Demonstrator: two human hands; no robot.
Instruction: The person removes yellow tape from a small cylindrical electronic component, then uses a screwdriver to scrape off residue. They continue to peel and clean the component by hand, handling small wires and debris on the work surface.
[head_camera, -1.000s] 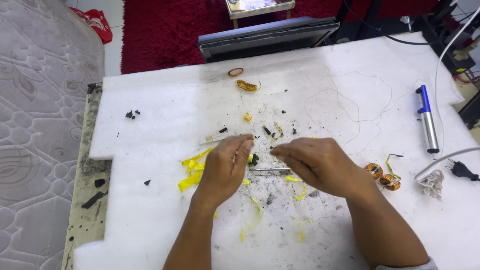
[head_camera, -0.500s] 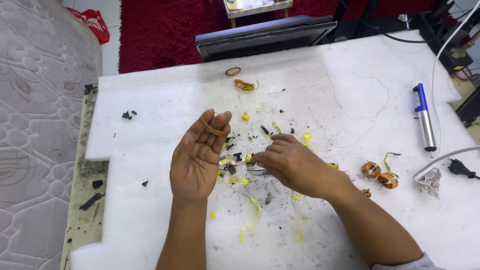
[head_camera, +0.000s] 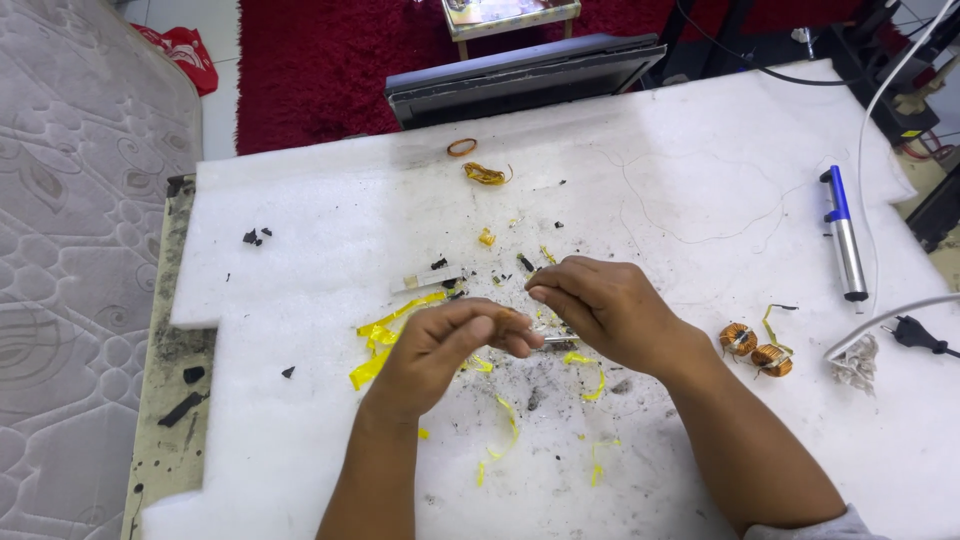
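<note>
Over the desk (head_camera: 700, 160), both hands are curled, fingertips pinched: the left hand (head_camera: 445, 350) and right hand (head_camera: 600, 305) meet on a small metal piece (head_camera: 557, 341) above yellow tape scraps (head_camera: 385, 335).

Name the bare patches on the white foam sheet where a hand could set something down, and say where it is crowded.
Bare: between the black crumbs and the sheet's left edge, and the near left corner. Crowded: around both hands, amid yellow tape strips, and by the copper coils.

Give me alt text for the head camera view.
Two bare hands meet over a white foam sheet: the left hand and right hand pinch something small between them, amid yellow tape strips and black crumbs.
</note>
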